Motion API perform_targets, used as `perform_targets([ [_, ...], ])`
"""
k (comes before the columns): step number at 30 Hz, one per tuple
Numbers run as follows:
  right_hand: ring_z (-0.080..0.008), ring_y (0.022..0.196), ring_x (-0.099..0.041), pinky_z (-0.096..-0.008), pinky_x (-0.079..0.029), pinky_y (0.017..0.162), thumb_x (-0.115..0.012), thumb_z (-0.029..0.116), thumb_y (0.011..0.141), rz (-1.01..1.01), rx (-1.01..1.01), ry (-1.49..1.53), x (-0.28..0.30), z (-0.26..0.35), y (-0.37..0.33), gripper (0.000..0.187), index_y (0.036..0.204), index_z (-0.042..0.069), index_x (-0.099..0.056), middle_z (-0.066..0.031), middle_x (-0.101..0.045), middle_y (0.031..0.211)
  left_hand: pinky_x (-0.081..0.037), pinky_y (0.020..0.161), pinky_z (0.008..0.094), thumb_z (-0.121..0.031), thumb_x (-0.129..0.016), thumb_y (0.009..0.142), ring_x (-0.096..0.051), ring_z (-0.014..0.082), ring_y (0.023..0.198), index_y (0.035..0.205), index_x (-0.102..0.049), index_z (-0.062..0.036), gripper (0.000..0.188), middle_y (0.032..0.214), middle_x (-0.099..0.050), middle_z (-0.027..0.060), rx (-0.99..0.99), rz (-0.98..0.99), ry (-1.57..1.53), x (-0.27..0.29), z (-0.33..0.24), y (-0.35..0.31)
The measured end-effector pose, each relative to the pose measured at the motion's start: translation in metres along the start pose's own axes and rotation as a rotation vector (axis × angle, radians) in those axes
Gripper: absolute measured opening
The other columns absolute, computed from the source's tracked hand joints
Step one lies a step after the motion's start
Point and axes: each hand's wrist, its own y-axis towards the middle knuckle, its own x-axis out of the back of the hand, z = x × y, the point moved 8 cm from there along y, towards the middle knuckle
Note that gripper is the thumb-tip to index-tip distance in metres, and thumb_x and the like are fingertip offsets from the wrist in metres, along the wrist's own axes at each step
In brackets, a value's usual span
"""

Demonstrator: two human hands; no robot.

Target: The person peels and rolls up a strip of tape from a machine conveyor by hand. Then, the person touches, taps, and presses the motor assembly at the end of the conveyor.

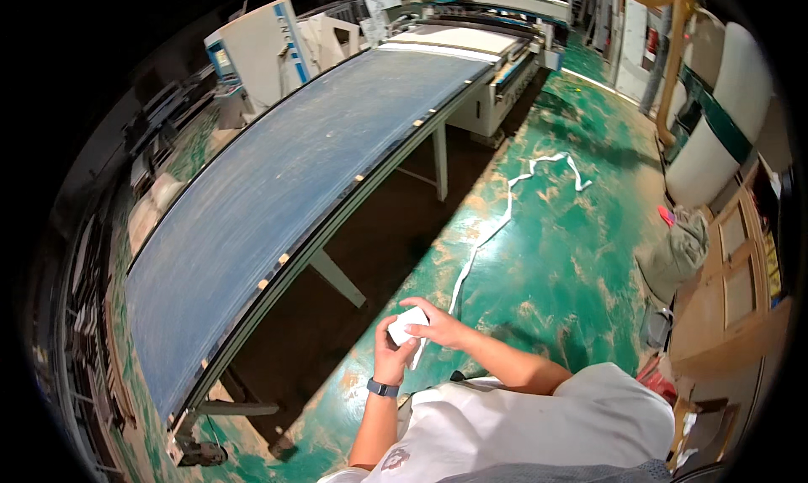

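Note:
Both of my hands hold a small white roll (410, 324) in front of my body. My left hand (390, 359), with a dark watch on its wrist, is closed round the roll's left and lower side. From the right, my right hand (439, 327) grips it, with the thumb on its near face and the fingers over the top. A long, narrow white strip (508, 209) hangs down by my hands and runs away across the floor, kinking and curling back at its far end. Whether it is paper or tape I cannot tell.
To my left stretches a long belt-topped machine table (303, 155) on metal legs. A white control cabinet (265, 58) stands beyond it. Dust covers the green floor (555, 273). At the right are a sack (677, 252), wooden cabinet doors (732, 268) and large white dust bags (715, 146).

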Motion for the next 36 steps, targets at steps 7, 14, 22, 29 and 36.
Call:
perform_targets([
  [7, -0.0321, 0.116, -0.048, -0.0395, -0.04, 0.098, -0.066, 0.021, 0.07, 0.103, 0.113, -0.638, -0.013, 0.046, -0.013, 0.075, 0.138, 0.011, -0.036, -0.017, -0.045, 0.13, -0.046, 0.086, 0.0356, -0.006, -0.074, 0.061, -0.055, 0.0246, 0.099, 0.122, -0.036, -0.0008, 0.072, 0.107, -0.049, 0.0137, -0.111, 0.087, 0.871, -0.001, -0.019, 0.008],
  [14, -0.0299, 0.12, -0.047, -0.0365, -0.038, 0.101, -0.05, 0.007, 0.068, -0.013, 0.232, -0.342, 0.005, 0.02, -0.01, 0.071, 0.138, 0.009, -0.036, -0.0149, -0.048, 0.131, -0.045, 0.09, 0.0368, -0.008, -0.068, 0.068, -0.054, 0.0306, 0.106, 0.127, -0.044, -0.0023, 0.064, 0.113, -0.053, 0.017, -0.293, 0.126, 1.056, -0.016, -0.039, 0.006],
  [22, -0.0195, 0.108, -0.055, -0.0327, -0.044, 0.09, -0.054, 0.007, 0.076, 0.021, 0.007, -0.377, 0.007, -0.03, -0.005, 0.05, 0.126, 0.006, -0.049, -0.0088, -0.058, 0.117, -0.045, 0.086, 0.0401, -0.008, -0.071, 0.068, -0.053, 0.0318, 0.102, 0.126, -0.041, -0.0033, 0.066, 0.106, -0.052, 0.0169, -0.385, 0.081, 0.893, -0.009, -0.037, -0.011],
  [29, -0.0114, 0.094, -0.056, -0.0276, -0.046, 0.082, -0.054, 0.01, 0.082, -0.049, -0.066, -0.229, 0.012, -0.041, -0.005, 0.032, 0.114, 0.007, -0.058, -0.0028, -0.062, 0.098, -0.047, 0.085, 0.0405, -0.008, -0.071, 0.066, -0.057, 0.0331, 0.097, 0.128, -0.038, -0.0016, 0.071, 0.109, -0.054, 0.0187, -0.343, 0.151, 0.881, -0.004, -0.029, -0.023],
  [36, -0.03, 0.09, -0.063, -0.0392, -0.049, 0.077, -0.062, 0.009, 0.071, -0.178, 0.109, -0.737, 0.026, -0.043, -0.017, 0.031, 0.102, 0.01, -0.062, -0.0128, -0.066, 0.096, -0.046, 0.086, 0.0381, -0.001, -0.066, 0.06, -0.057, 0.0331, 0.099, 0.131, -0.041, -0.0033, 0.075, 0.109, -0.056, 0.0157, -0.409, 0.137, 1.094, -0.015, -0.045, -0.032],
])
